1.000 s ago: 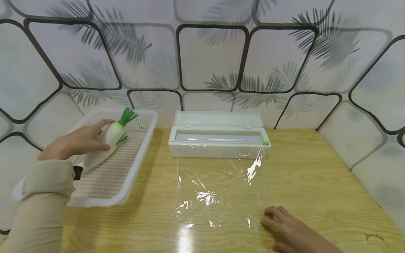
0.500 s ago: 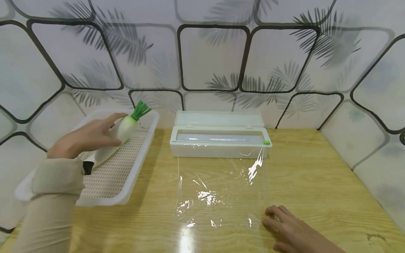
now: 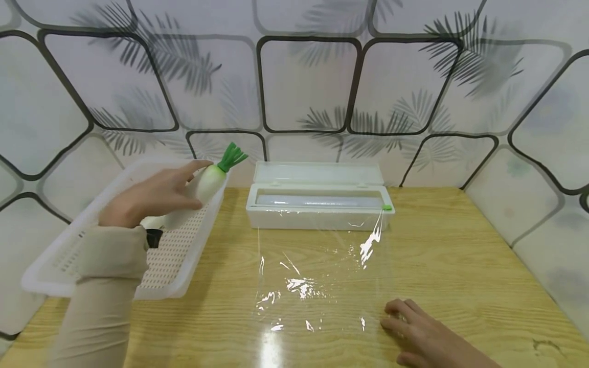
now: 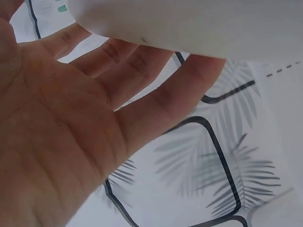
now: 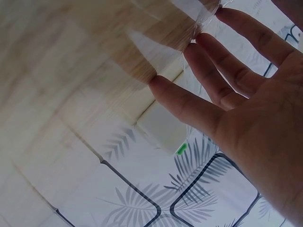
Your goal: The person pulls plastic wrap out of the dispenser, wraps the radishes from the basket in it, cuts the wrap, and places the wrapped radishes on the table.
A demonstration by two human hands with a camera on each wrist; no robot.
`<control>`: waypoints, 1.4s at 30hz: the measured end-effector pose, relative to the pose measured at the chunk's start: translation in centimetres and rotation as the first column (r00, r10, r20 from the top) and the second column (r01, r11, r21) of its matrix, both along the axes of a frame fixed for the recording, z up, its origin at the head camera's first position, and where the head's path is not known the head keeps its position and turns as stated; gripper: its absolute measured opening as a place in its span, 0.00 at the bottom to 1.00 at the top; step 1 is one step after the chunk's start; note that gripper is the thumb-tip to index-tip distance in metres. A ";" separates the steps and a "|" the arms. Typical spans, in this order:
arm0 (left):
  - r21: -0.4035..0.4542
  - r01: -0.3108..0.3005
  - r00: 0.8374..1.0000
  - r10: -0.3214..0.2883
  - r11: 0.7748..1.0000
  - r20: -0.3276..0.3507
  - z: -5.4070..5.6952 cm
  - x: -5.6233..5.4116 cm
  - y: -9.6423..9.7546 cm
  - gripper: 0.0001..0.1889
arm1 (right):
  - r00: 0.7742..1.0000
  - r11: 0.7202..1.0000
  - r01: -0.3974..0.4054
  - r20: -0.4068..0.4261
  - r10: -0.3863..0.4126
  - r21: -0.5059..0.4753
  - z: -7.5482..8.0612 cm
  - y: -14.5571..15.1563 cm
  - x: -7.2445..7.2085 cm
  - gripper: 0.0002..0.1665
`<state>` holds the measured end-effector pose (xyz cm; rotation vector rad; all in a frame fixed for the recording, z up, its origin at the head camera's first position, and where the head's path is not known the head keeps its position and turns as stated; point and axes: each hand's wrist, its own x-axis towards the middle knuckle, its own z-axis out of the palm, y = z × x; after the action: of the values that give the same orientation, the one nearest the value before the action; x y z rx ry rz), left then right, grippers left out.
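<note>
Left hand: your left hand [image 3: 149,197] is curled round the white radish [image 3: 210,184], thumb on the near side.
Radish: tilted over the white basket [image 3: 161,293], green top at its far right corner; clearance cannot be told.
Basket: along the left edge of the table [image 3: 460,255].
Right hand: your right hand [image 3: 423,332] is loosely extended near the table's front edge, fingertips touching the clear film [image 3: 317,266].
Film box: the white box [image 3: 317,219], lid up, sits by the far edge.
</note>
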<state>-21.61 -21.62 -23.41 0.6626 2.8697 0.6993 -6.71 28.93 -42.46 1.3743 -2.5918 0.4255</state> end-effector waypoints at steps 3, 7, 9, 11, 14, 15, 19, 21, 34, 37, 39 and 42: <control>0.036 0.009 1.000 -0.010 0.999 0.022 0.1 0.2 0.8 0.45 | 1.000 1.000 0.002 -0.002 -0.002 0.001 0.0 -0.1 0.0 0.33; 0.067 0.027 0.999 -0.029 0.997 0.029 0.1 0.4 1.7 0.45 | 1.000 1.000 0.009 0.000 -0.009 0.002 0.1 -0.1 0.1 0.34; 0.076 0.040 0.999 -0.042 0.996 0.025 0.1 0.5 2.1 0.46 | 1.000 1.000 0.016 0.002 -0.016 0.003 0.1 -0.2 0.1 0.34; 0.088 0.046 0.998 -0.049 0.995 0.034 0.1 0.7 2.5 0.46 | 1.000 1.000 0.019 0.007 -0.019 0.002 0.1 -0.2 0.2 0.34; 0.100 0.047 0.997 -0.052 0.994 0.050 0.2 1.1 3.3 0.46 | 1.000 1.000 0.026 0.003 -0.026 0.003 0.2 -0.3 0.2 0.35; 0.106 0.051 0.997 -0.057 0.993 0.052 0.3 1.2 3.5 0.46 | 1.000 1.000 0.028 0.001 -0.028 0.003 0.2 -0.3 0.3 0.35; 0.115 0.090 0.994 -0.096 0.989 0.047 0.4 1.8 4.6 0.45 | 0.999 0.999 0.032 -0.005 -0.032 0.007 0.4 -0.4 0.3 0.36; 0.115 0.114 0.992 -0.119 0.987 0.042 0.3 2.1 5.2 0.44 | 0.999 0.999 0.036 -0.003 -0.035 0.009 0.5 -0.4 0.3 0.36; 0.047 0.227 0.973 -0.225 0.973 -0.046 -2.3 3.3 9.4 0.42 | 1.000 1.000 0.022 -0.009 -0.022 0.001 0.2 -0.2 0.3 0.36; 0.036 0.247 0.968 -0.246 0.968 -0.039 -3.2 3.4 10.3 0.41 | 0.999 0.999 0.037 -0.003 -0.037 0.010 0.4 -0.2 0.3 0.37; 0.020 0.247 0.969 -0.246 0.969 -0.036 -3.6 3.4 10.8 0.42 | 0.999 0.999 0.042 0.005 -0.042 0.014 0.4 -0.2 0.3 0.36; 0.017 0.243 0.970 -0.243 0.970 -0.019 -4.1 3.5 11.5 0.43 | 0.999 0.999 0.044 0.016 -0.044 0.015 0.5 -0.2 0.4 0.36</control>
<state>-18.12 -10.17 -27.50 1.0054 2.7324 0.6874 -6.35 28.71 -41.97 1.3214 -2.6378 0.4127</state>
